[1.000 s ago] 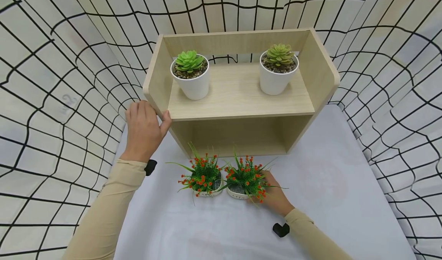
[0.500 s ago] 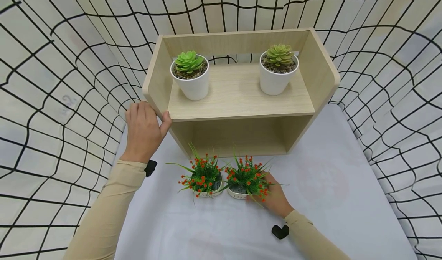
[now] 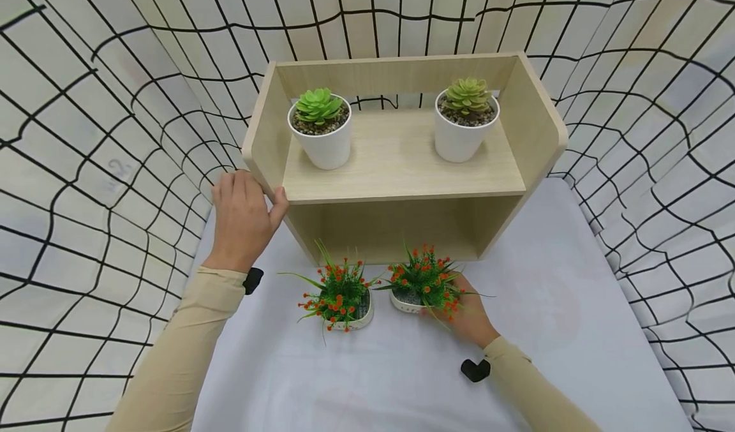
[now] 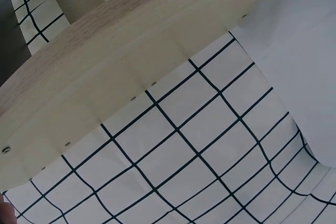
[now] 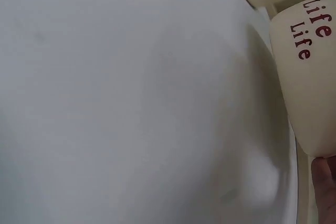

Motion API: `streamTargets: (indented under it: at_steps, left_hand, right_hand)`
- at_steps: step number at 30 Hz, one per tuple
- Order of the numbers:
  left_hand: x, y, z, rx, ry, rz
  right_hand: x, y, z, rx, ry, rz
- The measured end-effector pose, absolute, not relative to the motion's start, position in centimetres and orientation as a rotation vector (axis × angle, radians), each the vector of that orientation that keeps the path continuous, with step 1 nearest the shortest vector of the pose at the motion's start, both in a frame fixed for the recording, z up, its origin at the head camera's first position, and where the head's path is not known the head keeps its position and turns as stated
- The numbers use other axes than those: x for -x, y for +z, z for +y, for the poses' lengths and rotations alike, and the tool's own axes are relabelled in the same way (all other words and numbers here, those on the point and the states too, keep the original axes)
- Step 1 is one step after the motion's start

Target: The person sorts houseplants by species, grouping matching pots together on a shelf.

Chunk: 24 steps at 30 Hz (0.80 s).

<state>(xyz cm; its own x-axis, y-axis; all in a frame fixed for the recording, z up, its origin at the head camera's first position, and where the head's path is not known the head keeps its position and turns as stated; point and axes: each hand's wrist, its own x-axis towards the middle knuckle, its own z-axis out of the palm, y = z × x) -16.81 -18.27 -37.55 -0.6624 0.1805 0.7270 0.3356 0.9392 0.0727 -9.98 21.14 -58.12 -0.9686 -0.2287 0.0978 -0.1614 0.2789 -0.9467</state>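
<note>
My left hand point(image 3: 241, 218) grips the left side panel of a two-tier wooden shelf point(image 3: 396, 180), thumb at the front edge. In the left wrist view the panel point(image 4: 121, 66) runs slantwise, with a fingertip at the lower left corner. In front of the shelf, my right hand point(image 3: 472, 314) holds a potted plant with small red flowers point(image 3: 422, 279) by its right side. Its cream pot point(image 5: 307, 93), lettered "Life", shows in the right wrist view with a finger at its lower end. A matching flower pot point(image 3: 339, 298) stands to its left.
Two white pots with succulents, one on the left point(image 3: 324, 140) and one on the right point(image 3: 462, 132), stand on the upper tier. A white cloth point(image 3: 563, 330) covers the table. Black wire grid point(image 3: 74, 228) encloses the left, back and right.
My right hand has moved the right flower pot a little forward and right, away from its twin. My left hand keeps its hold on the shelf. The head view has shifted slightly.
</note>
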Motion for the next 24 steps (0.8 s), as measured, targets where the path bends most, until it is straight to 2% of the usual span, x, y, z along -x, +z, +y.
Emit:
streamTargets:
  at_steps: [14,24]
  left_hand:
    - [16.8,-37.6,-18.4,0.372,-0.220,-2.308]
    - [16.6,-37.3,-18.5,0.369,-0.202,-2.350]
  right_hand:
    - [15.8,-56.8,23.0,0.376,-1.938,2.452]
    - [19.5,-56.2,23.4,0.436,-1.339,2.920]
